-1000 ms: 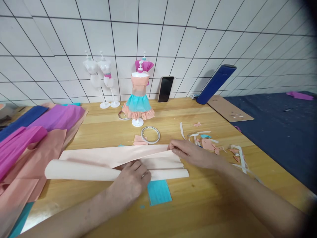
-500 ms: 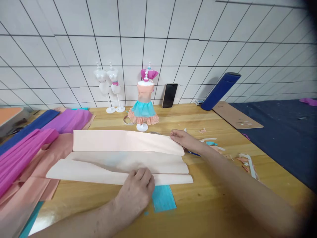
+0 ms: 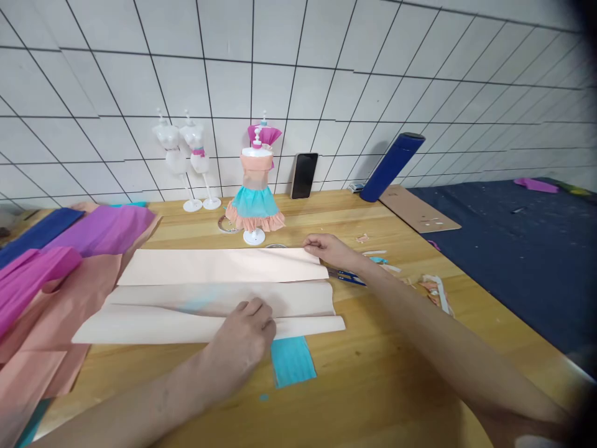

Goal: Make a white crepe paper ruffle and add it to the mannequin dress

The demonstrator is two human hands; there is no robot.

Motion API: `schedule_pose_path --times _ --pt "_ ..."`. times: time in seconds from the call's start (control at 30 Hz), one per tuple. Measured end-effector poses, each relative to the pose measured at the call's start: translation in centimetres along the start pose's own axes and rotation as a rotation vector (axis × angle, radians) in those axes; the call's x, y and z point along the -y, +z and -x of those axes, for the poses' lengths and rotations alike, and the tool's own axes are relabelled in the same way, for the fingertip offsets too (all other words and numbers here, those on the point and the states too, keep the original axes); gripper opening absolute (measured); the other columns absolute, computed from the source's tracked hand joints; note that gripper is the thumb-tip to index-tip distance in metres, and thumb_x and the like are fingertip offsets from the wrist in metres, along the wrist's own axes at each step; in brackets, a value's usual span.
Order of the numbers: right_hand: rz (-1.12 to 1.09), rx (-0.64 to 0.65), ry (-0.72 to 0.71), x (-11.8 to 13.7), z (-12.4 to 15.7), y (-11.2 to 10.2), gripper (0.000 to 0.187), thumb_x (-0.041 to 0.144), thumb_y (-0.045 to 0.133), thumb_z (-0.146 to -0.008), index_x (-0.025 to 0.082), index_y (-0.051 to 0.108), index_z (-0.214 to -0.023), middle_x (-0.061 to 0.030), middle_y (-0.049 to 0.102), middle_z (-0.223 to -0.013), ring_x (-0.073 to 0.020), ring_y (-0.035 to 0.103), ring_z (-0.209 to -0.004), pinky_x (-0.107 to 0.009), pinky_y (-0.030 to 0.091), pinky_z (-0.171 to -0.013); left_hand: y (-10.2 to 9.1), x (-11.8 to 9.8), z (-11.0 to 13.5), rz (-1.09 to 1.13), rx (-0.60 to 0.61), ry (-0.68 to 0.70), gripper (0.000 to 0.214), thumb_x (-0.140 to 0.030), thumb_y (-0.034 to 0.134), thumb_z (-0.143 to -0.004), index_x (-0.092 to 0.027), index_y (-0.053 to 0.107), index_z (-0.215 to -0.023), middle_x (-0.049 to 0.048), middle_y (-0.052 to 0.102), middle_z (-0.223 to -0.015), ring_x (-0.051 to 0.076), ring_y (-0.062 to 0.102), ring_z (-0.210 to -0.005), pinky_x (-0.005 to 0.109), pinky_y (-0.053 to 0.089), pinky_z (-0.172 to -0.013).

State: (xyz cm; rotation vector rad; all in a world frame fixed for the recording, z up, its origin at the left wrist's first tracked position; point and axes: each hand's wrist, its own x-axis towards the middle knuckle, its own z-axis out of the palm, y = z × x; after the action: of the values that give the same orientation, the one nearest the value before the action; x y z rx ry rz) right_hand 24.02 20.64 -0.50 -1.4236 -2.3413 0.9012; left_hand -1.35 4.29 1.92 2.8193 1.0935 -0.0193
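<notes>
A wide sheet of pale pink crepe paper [image 3: 214, 266] lies across the table before me, with its far and near edges folded over toward the middle. My left hand [image 3: 249, 330] is closed on the near fold, fingers curled over it. At the far right corner, my right hand [image 3: 326, 249] pinches the paper's edge between thumb and fingers. A piece of turquoise crepe paper [image 3: 293, 363] sticks out from under the near edge. Blue-handled scissors [image 3: 347, 277] lie beside the sheet, partly covered by my right wrist and the paper.
Behind the sheet stands a small dress form [image 3: 255, 193] in a peach and turquoise dress, with several more forms near it. A phone [image 3: 305, 176] and a blue cylinder [image 3: 392, 167] lean on the wall. Coloured crepe sheets [image 3: 97, 230] lie left, paper scraps [image 3: 436, 292] right.
The view has turned slightly right. The paper's far flap lies flatter, its right end now straighter. More of the scissors shows. Both hands keep their places on the sheet.
</notes>
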Motion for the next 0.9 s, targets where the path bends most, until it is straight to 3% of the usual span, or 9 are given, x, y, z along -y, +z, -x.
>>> schedule_pose_path --times 0.17,0.33,0.4,0.5,0.6,0.73,0.9 --pt "0.091 -0.085 -0.062 0.1 0.1 -0.1 0.031 0.031 0.056 -0.089 0.016 0.055 -0.117 -0.0076 0.059 -0.116 -0.0212 0.061 -0.096 -0.041 0.052 -0.079 -1.0 -0.3 -0.7 -0.094 0.092 0.057 0.010 -0.008 0.053 -0.078 -0.012 0.060 -0.085 0.0102 0.059 -0.086 0.023 0.050 -0.085 0.034 0.041 -0.070" --pt "0.208 -0.273 -0.143 2.9 3.3 -0.7 0.021 0.017 0.046 -0.091 0.014 0.060 -0.106 -0.0140 0.058 -0.114 -0.0261 0.051 -0.110 -0.046 0.042 -0.092 0.0 -0.6 -0.8 -0.221 0.024 0.105 0.012 -0.010 0.052 -0.080 -0.009 0.063 -0.086 0.0142 0.061 -0.089 0.026 0.052 -0.088 0.035 0.042 -0.069" --pt "0.229 -0.251 -0.209 4.4 5.8 -0.5 0.022 0.013 0.042 -0.090 0.016 0.061 -0.101 -0.0126 0.062 -0.104 -0.0251 0.054 -0.102 -0.043 0.044 -0.087 0.3 -0.7 -0.8 -0.200 0.002 0.093 0.012 -0.009 0.051 -0.081 -0.009 0.063 -0.084 0.0136 0.060 -0.087 0.025 0.052 -0.085 0.034 0.042 -0.067" --pt "0.242 -0.112 -0.332 6.1 9.7 0.7 0.017 0.016 0.049 -0.086 0.020 0.065 -0.091 -0.0076 0.065 -0.091 -0.0212 0.059 -0.087 -0.035 0.047 -0.077 0.2 -0.5 -0.7 -0.131 0.014 0.055 0.010 -0.007 0.052 -0.077 -0.010 0.061 -0.081 0.0116 0.059 -0.083 0.024 0.051 -0.081 0.034 0.043 -0.065" --pt "0.277 -0.025 -0.386 6.6 12.4 2.7 0.023 0.016 0.058 -0.080 0.020 0.063 -0.102 -0.0098 0.064 -0.104 -0.0233 0.057 -0.096 -0.037 0.047 -0.084 -0.1 -0.3 -0.8 -0.029 0.022 0.011 0.013 -0.003 0.053 -0.073 -0.012 0.059 -0.079 0.0100 0.058 -0.085 0.023 0.050 -0.080 0.034 0.043 -0.065" --pt "0.276 -0.080 -0.381 5.8 13.6 4.9 0.026 0.012 0.047 -0.087 0.018 0.063 -0.106 -0.0118 0.066 -0.102 -0.0242 0.058 -0.096 -0.041 0.047 -0.085 -0.5 0.0 -1.1 0.077 0.016 -0.031 0.017 -0.002 0.045 -0.078 -0.013 0.058 -0.075 0.0088 0.059 -0.085 0.021 0.051 -0.080 0.034 0.045 -0.069" --pt "0.011 -0.115 -0.221 4.5 13.2 5.1 0.024 0.016 0.046 -0.088 0.021 0.067 -0.100 -0.0082 0.071 -0.093 -0.0201 0.065 -0.083 -0.032 0.052 -0.073 -1.1 0.3 -0.5 0.105 0.022 -0.072 0.015 -0.021 0.044 -0.088 -0.017 0.058 -0.088 0.0060 0.063 -0.085 0.022 0.057 -0.078 0.034 0.047 -0.066"
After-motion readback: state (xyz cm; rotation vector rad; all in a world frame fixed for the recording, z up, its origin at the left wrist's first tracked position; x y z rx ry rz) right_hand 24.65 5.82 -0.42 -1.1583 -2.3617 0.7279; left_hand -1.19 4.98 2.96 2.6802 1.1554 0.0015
